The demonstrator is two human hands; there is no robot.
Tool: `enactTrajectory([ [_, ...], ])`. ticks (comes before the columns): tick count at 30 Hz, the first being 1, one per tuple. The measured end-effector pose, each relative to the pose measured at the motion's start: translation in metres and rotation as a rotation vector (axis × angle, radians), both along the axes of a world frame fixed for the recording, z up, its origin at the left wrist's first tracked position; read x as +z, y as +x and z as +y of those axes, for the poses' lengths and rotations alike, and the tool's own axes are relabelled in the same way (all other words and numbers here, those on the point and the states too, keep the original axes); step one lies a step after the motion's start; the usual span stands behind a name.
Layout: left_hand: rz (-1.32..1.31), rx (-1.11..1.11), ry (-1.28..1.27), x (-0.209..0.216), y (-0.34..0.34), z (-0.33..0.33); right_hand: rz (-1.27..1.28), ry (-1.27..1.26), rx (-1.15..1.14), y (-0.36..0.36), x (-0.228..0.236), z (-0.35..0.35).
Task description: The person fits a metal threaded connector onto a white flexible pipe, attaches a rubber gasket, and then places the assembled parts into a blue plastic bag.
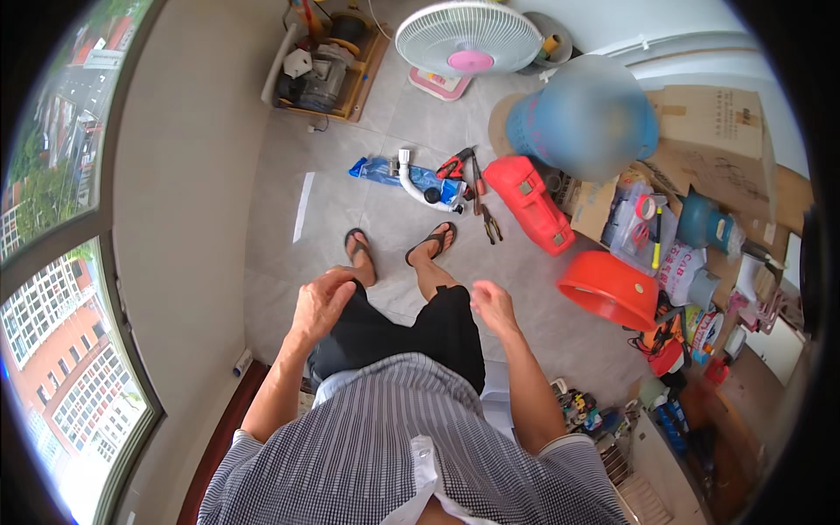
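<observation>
Grey tile floor (534,284), window (66,367) at far L: L hand (322,306) is by the L knee of the blk shorts (350,346), fingers bent, can't tell if tips meet thumb, & R hand (493,306) is just beside the R knee, half-spread w/ nothing seen in it. Past the feet, well apart from both hands, the bent white pipe (408,181) lies across a blue bag (374,170), w/ cutters (452,165) & pliers (493,229) to its R, then a red case (529,207) & red basin (604,284).
</observation>
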State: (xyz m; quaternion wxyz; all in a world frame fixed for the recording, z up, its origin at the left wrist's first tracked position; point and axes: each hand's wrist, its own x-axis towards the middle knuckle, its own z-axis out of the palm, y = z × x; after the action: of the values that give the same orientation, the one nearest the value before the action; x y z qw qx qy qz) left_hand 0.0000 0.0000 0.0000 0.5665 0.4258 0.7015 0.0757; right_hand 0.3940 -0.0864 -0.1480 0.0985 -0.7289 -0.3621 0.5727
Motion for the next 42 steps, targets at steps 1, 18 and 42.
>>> enactTrajectory([
  [1,-0.011,-0.059,0.012,0.002,0.002,-0.006,0.041,-0.073,-0.013,-0.022,0.022,0.014],
  [18,-0.085,-0.336,0.28,-0.473,0.051,0.167,-0.223,0.112,0.293,-0.07,-0.45,0.244],
  [42,0.344,-0.715,0.425,-0.489,-0.006,0.213,0.457,0.34,-0.505,-0.017,-0.612,0.539],
])
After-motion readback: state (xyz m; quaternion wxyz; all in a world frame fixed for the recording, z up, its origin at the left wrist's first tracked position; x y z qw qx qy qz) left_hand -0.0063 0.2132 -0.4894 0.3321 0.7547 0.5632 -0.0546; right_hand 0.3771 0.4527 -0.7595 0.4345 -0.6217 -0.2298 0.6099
